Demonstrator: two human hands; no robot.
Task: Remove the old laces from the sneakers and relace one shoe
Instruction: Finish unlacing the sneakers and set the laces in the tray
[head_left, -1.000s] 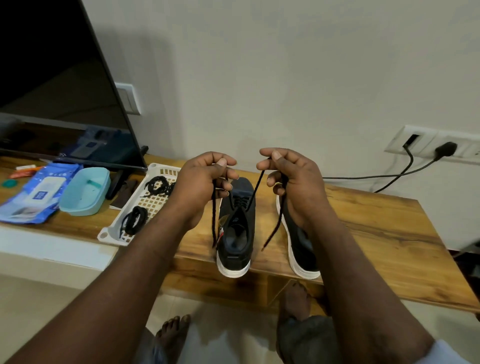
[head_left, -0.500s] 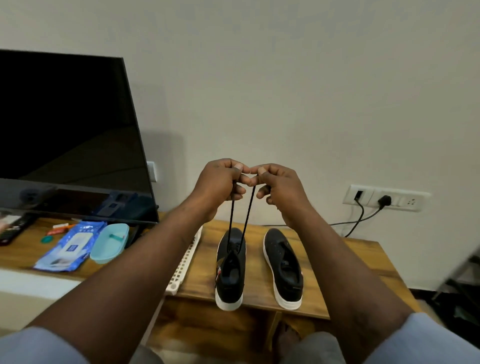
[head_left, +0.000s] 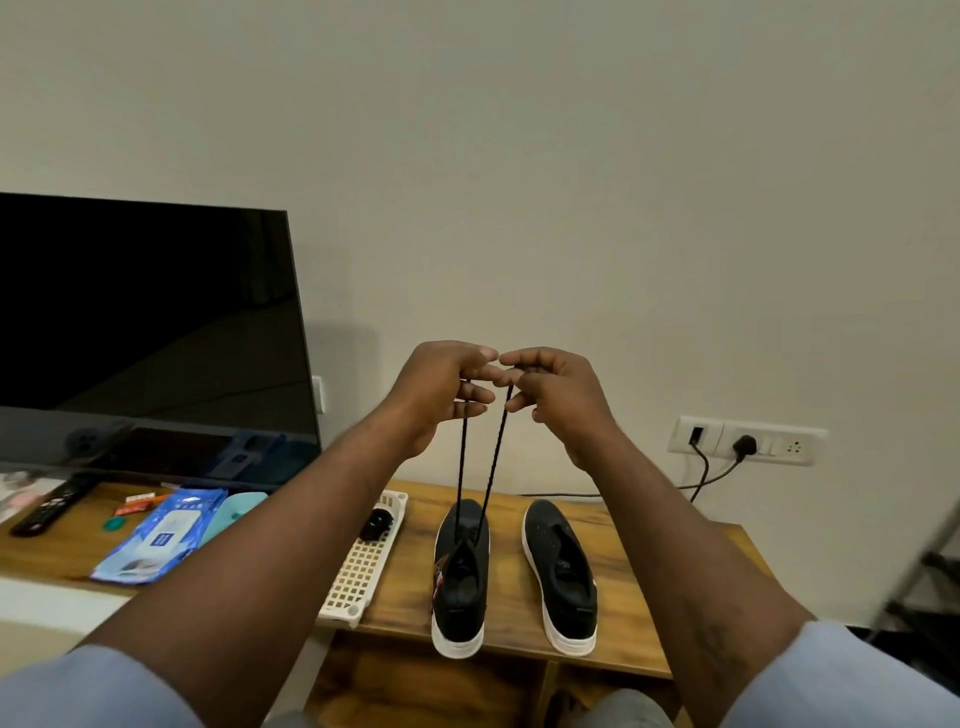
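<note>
Lace (head_left: 461, 457) is pinched by left hand (head_left: 441, 384) and right hand (head_left: 556, 387) at shoe's (head_left: 460, 587) 12 o'clock; it may be unthreaded by uneven pull.

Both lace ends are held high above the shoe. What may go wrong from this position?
The laced shoe sits with its heel at the table's front edge; a harder upward pull on the lace may tip it off. The left hand and right hand only pinch the ends, so one may slip free.
</note>
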